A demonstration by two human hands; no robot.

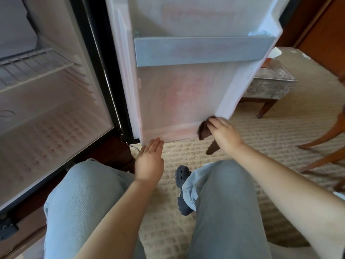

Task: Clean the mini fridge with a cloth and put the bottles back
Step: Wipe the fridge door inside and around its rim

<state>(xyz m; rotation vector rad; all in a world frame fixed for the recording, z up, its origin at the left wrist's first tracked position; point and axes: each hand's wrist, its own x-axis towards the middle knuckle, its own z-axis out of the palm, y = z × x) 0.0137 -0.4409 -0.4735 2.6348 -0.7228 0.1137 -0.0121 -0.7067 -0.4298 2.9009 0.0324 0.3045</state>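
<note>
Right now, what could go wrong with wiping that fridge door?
The left hand only lies flat against the door at its bottom edge, so a hard wipe might swing it toward the footstool. The cloth in the right hand hangs a loose tail over the carpet, which might pick up fluff.

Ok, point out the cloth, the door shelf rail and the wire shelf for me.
brown cloth (204, 131), head view, its upper fold.
door shelf rail (203, 51), head view, middle of its front face.
wire shelf (33, 68), head view, its front bars.
</note>
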